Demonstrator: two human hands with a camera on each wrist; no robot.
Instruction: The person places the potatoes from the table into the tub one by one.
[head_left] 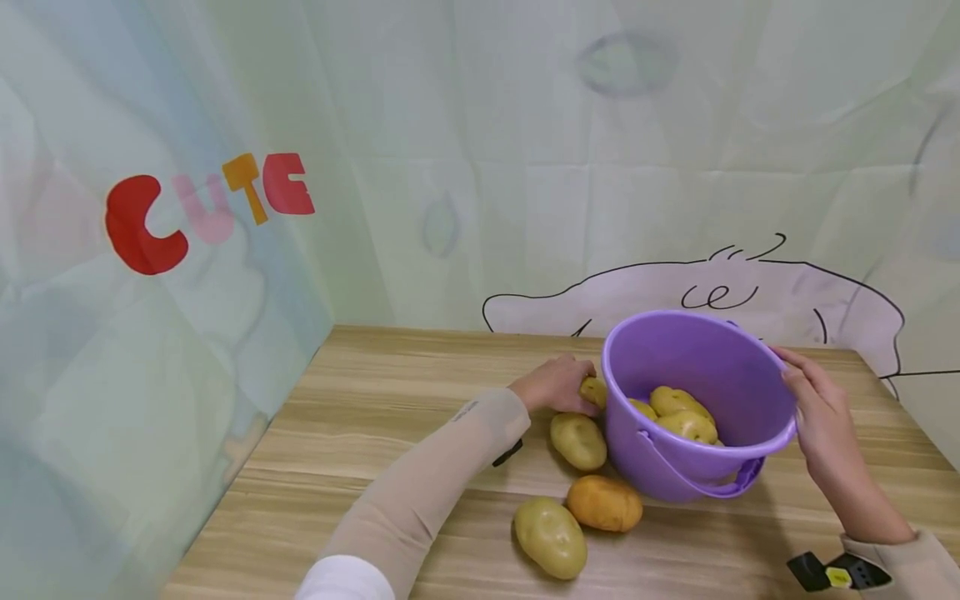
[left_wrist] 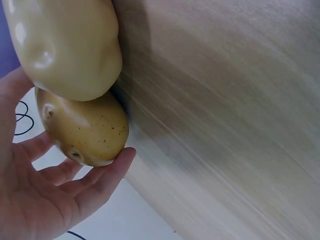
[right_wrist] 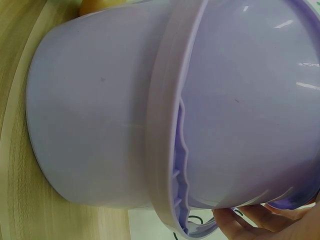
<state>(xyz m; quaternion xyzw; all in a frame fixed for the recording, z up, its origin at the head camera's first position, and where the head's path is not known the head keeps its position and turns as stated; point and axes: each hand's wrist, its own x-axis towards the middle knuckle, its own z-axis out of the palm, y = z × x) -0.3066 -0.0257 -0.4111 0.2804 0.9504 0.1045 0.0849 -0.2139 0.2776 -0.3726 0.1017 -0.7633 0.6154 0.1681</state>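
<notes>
My left hand (head_left: 555, 385) curls its fingers round a speckled yellow potato (left_wrist: 85, 130) on the table, close against the left side of a purple bucket (head_left: 630, 450). A paler potato (left_wrist: 70, 50) lies right beside the held one and covers part of it in the left wrist view. On the bucket's far right side, my right hand (head_left: 825, 417) grips the rim, thumb and fingers at its edge. Several yellow potatoes (head_left: 686, 425) lie inside the bucket. Its handle (head_left: 738, 482) hangs down on the near side.
In front of the bucket's left side, an orange-brown potato (head_left: 604, 503) and a large yellow-green potato (head_left: 551, 537) rest on the wood-grain table (head_left: 360, 425). A printed curtain (head_left: 420, 192) hangs behind the table and along its left.
</notes>
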